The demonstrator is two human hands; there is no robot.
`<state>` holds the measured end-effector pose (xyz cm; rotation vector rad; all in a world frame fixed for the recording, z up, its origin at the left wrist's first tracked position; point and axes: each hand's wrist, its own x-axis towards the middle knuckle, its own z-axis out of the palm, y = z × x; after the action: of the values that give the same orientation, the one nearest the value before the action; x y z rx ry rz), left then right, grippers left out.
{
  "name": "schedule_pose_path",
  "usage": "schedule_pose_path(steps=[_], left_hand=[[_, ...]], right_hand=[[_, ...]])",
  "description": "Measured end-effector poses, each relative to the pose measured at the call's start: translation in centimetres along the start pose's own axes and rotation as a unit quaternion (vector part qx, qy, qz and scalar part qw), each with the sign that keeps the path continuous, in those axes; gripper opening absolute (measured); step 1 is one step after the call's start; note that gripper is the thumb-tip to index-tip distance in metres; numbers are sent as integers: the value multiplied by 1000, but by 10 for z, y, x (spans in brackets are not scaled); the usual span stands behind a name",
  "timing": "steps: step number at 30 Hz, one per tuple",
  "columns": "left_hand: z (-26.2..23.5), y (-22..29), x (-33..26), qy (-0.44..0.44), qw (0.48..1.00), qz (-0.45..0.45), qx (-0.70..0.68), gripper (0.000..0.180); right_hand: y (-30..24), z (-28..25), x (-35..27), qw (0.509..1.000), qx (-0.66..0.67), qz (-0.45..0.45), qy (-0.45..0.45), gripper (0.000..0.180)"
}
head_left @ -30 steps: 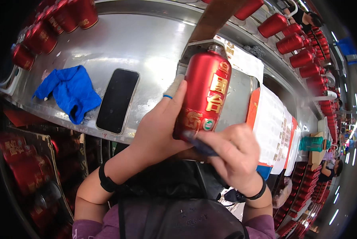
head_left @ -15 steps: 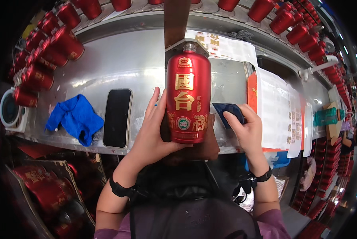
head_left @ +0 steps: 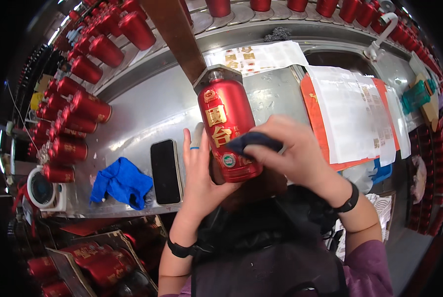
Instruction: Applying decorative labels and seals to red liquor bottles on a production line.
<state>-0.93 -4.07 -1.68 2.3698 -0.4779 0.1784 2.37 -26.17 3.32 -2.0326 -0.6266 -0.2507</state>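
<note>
A glossy red bottle (head_left: 236, 106) with gold characters and a round green-and-white emblem leans on a brown stand, its clear neck by a grey metal plate (head_left: 200, 79). My left hand (head_left: 199, 180) steadies the bottle from its left side, the thumb at its base and the other fingers along its side. In my right hand (head_left: 298, 153) is a dark blue scraper (head_left: 261, 141), pinched between thumb and fingers. Its tip lies over the lower characters on the bottle's front. Motion blurs this hand a little, and the stand is mostly hidden under the bottle.
Left of the bottle are a black phone (head_left: 166, 172) and a blue cloth (head_left: 121, 183). White sticker sheets (head_left: 347, 119) cover an orange board on the right. Red bottles (head_left: 85, 111) line the left and back edges. A small white fan (head_left: 42, 188) stands at far left.
My right hand has brought the scraper leftward from beside the bottle onto its front. My left hand keeps its place at the bottle. The whole view has turned and shifted.
</note>
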Motion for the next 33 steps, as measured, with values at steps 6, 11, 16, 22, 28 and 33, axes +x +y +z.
schedule_pose_path(steps=[6,11,16,22,28,33], left_hand=[[2,34,5,41,998,30,34,124],[5,24,0,34,998,-58,-7,127],[7,14,-1,40,999,7,-31,125],[11,-9,-8,-26,988,-60,-143,120],[6,-15,-2,-52,994,-11,-98,109],[3,-18,-3,-67,996,4,-65,101]], right_hand=[[-8,-5,1,999,1,-29,23,18],[17,10,-19,992,92,75,43,21],[24,-13,-25,982,-19,171,74,17],[13,5,-26,993,44,89,66,19],[3,-7,-25,994,9,102,36,18],[36,-17,-17,988,-70,122,67,17]])
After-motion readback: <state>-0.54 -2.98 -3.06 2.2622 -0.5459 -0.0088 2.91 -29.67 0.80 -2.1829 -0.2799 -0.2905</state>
